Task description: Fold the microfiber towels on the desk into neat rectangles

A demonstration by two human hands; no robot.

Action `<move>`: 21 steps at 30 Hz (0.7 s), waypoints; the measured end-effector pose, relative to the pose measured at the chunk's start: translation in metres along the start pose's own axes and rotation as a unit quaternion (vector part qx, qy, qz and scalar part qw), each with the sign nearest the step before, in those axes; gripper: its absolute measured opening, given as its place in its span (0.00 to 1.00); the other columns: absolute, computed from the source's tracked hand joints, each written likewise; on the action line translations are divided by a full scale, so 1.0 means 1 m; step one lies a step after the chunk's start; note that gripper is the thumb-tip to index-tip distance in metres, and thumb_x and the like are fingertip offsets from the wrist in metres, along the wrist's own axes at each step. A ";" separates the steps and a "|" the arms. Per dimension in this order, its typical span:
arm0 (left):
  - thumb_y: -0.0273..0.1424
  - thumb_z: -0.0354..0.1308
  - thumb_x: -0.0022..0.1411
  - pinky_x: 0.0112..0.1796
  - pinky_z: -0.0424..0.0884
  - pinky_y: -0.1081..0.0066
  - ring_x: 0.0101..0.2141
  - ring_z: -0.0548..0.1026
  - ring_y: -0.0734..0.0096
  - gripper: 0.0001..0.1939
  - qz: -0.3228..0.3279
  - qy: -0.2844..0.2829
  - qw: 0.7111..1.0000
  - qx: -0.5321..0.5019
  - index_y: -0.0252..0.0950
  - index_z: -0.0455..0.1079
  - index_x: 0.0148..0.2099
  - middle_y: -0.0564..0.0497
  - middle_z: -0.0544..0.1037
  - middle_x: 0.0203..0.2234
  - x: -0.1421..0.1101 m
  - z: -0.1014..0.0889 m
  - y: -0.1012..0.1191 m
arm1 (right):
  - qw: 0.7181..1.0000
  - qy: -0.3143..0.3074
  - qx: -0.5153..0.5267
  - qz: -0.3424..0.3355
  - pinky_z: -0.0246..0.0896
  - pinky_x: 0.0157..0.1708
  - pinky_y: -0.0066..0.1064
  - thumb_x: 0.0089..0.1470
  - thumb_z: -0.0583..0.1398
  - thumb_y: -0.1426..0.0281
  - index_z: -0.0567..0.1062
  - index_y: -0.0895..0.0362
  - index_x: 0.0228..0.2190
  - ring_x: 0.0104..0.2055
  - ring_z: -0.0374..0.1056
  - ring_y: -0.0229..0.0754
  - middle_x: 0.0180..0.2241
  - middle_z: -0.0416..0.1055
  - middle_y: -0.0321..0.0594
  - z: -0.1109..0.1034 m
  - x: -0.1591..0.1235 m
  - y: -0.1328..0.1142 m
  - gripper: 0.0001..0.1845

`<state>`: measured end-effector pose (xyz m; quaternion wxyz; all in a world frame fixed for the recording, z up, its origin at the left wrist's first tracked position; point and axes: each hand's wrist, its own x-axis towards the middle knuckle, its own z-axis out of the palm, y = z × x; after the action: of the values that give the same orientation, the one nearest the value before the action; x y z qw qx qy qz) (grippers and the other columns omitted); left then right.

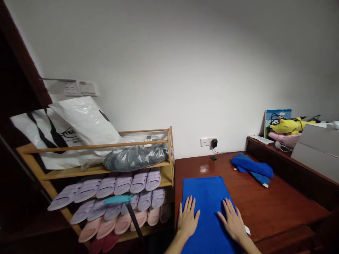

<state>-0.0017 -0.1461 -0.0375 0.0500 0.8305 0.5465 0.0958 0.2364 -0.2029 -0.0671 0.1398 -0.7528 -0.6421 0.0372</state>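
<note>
A blue towel (206, 203) lies spread flat on the reddish-brown wooden table (280, 211). My left hand (188, 217) rests palm down on the towel's left edge, fingers stretched out. On the right edge lies my right hand (233, 218), also flat with its fingers apart. A small white tag (247, 230) sticks out beside the right wrist. Farther back on the table are more blue cloths (251, 167), folded and loosely piled. The towel's near end runs out of the picture.
Left of the table stands a wooden shoe rack (171, 151) with several purple slippers (123, 183) and pink slippers. White bags (84, 123) sit on top. A black plug (214, 143) is in the wall socket. At right, a raised ledge holds a yellow plush toy (286, 126) and grey box (317, 144).
</note>
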 end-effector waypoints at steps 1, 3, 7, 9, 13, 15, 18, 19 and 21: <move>0.47 0.32 0.66 0.60 0.43 0.46 0.63 0.44 0.60 0.30 0.001 0.010 1.000 0.000 0.41 0.42 0.66 0.50 0.46 0.64 -0.001 -0.001 0.001 | 1.000 0.002 -0.001 -0.012 0.38 0.63 0.47 0.54 0.39 0.44 0.49 0.57 0.61 0.66 0.39 0.45 0.64 0.43 0.41 0.003 -0.006 -0.001 0.42; 0.47 0.33 0.66 0.60 0.42 0.46 0.63 0.44 0.59 0.30 0.012 0.036 0.999 0.003 0.41 0.42 0.66 0.49 0.47 0.64 -0.005 -0.002 0.005 | 1.000 0.005 -0.004 -0.023 0.38 0.63 0.48 0.54 0.39 0.44 0.48 0.56 0.61 0.66 0.39 0.45 0.64 0.43 0.40 0.006 -0.015 -0.002 0.41; 0.47 0.35 0.66 0.59 0.48 0.49 0.63 0.46 0.60 0.29 0.071 0.061 0.996 -0.004 0.47 0.35 0.66 0.53 0.44 0.64 -0.026 0.006 0.013 | 1.000 0.007 -0.010 -0.022 0.40 0.62 0.47 0.55 0.38 0.44 0.48 0.56 0.61 0.66 0.40 0.45 0.64 0.43 0.40 0.003 -0.021 -0.006 0.41; 0.49 0.36 0.65 0.58 0.54 0.49 0.62 0.49 0.58 0.31 0.081 0.046 0.996 -0.010 0.49 0.32 0.65 0.52 0.44 0.64 -0.038 0.018 0.011 | 0.999 0.016 -0.018 -0.021 0.40 0.62 0.48 0.54 0.38 0.44 0.48 0.55 0.61 0.66 0.39 0.46 0.64 0.42 0.40 0.001 -0.024 -0.011 0.41; 0.49 0.39 0.64 0.56 0.55 0.47 0.61 0.52 0.54 0.32 0.094 0.028 0.995 0.004 0.49 0.33 0.65 0.49 0.46 0.63 -0.051 0.041 0.000 | 1.000 0.008 -0.025 -0.009 0.41 0.61 0.53 0.52 0.40 0.42 0.50 0.49 0.60 0.66 0.37 0.51 0.64 0.42 0.38 0.002 -0.034 -0.025 0.40; 0.49 0.41 0.64 0.56 0.55 0.47 0.61 0.52 0.53 0.32 0.098 0.027 0.995 0.011 0.49 0.34 0.65 0.49 0.46 0.63 -0.049 0.048 -0.005 | 1.000 -0.006 -0.018 -0.004 0.43 0.60 0.54 0.52 0.40 0.41 0.50 0.47 0.60 0.65 0.38 0.52 0.64 0.43 0.37 0.002 -0.035 -0.029 0.39; 0.48 0.43 0.63 0.56 0.55 0.47 0.61 0.53 0.51 0.32 0.089 0.024 0.996 0.013 0.48 0.35 0.65 0.48 0.48 0.63 -0.038 0.051 -0.010 | 1.000 -0.010 -0.007 -0.016 0.43 0.60 0.53 0.52 0.40 0.42 0.49 0.45 0.60 0.65 0.39 0.51 0.64 0.43 0.37 0.001 -0.025 -0.032 0.38; 0.48 0.43 0.63 0.56 0.55 0.46 0.61 0.53 0.51 0.32 0.086 0.023 0.996 0.012 0.48 0.36 0.65 0.49 0.48 0.63 -0.033 0.049 -0.011 | 1.000 -0.009 -0.004 -0.019 0.43 0.60 0.53 0.52 0.40 0.42 0.49 0.44 0.60 0.65 0.39 0.51 0.64 0.43 0.36 0.000 -0.020 -0.033 0.37; 0.47 0.42 0.64 0.56 0.54 0.46 0.61 0.53 0.51 0.31 0.078 0.018 0.997 0.004 0.48 0.37 0.65 0.49 0.47 0.63 -0.022 0.044 -0.012 | 1.000 -0.007 0.000 -0.021 0.44 0.60 0.53 0.53 0.40 0.43 0.50 0.44 0.60 0.65 0.40 0.51 0.64 0.44 0.36 -0.002 -0.008 -0.034 0.37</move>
<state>-0.0112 -0.1607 -0.0847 0.0291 0.8691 0.4810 0.1119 0.2033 -0.2069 -0.0576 0.1357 -0.7390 -0.6587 0.0396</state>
